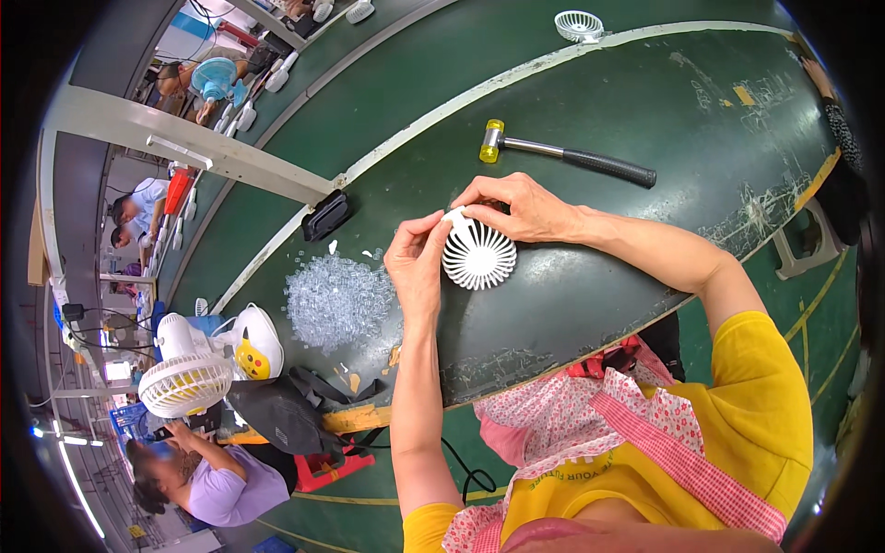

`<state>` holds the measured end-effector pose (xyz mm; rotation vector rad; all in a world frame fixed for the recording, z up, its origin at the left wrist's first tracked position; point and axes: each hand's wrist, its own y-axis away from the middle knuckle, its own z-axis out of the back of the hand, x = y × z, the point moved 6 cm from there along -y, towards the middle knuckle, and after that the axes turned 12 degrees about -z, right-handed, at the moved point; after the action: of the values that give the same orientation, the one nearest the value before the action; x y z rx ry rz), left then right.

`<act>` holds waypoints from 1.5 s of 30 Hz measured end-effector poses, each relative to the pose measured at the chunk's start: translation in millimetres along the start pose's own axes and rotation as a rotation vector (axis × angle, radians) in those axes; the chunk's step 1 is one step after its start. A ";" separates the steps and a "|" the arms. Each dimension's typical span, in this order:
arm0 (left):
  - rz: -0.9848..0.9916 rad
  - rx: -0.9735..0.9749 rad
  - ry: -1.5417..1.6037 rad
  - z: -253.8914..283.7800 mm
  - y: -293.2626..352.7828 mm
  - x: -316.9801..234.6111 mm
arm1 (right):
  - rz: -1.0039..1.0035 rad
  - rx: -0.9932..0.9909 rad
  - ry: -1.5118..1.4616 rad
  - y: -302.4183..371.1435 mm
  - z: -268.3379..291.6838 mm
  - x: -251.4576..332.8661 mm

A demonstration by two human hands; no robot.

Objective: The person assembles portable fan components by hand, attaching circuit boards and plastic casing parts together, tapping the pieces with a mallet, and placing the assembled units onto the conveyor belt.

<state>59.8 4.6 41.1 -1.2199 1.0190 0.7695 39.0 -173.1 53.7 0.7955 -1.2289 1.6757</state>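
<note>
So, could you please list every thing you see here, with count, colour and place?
fan grille: one, white, on the table between both hands
clear small parts: a pile, transparent, left of the hands
hammer: one, black grip with yellow head, beyond the hands
black case: one, at the table's far-left edge
second grille: one, white, far side
desk fan: one, white, lower left
table: one, dark green
left hand: pinching the grille's edge
right hand: holding the grille's top

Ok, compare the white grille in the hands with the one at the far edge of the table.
The held grille is gripped by both hands; the far grille lies untouched. The held grille looks larger, being nearer. Both are white, round and ribbed.
</note>
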 end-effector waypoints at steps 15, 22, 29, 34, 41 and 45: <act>0.311 -0.111 0.556 -3.7 4.8 28.3 | 0.050 -0.120 0.161 -2.4 9.0 3.3; 0.273 -0.109 0.547 -3.4 3.6 26.2 | -0.051 -0.040 0.047 -5.5 3.3 5.8; 0.064 -0.081 0.362 -6.2 -1.9 11.4 | -0.090 -0.043 -0.057 -27.9 23.9 10.7; 0.017 -0.091 0.086 -6.3 -4.6 7.7 | 0.139 -0.549 0.343 -77.9 94.7 11.1; 0.163 0.056 0.292 -20.7 6.7 20.9 | 0.233 -0.365 0.312 -46.5 26.2 2.3; 0.318 -0.017 0.689 -22.5 15.3 37.7 | 0.344 0.015 0.228 -11.0 -31.8 29.2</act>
<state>55.6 -16.1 -0.3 -1.3902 1.8049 0.6006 37.4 -133.4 73.7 0.4005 -1.2420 1.9908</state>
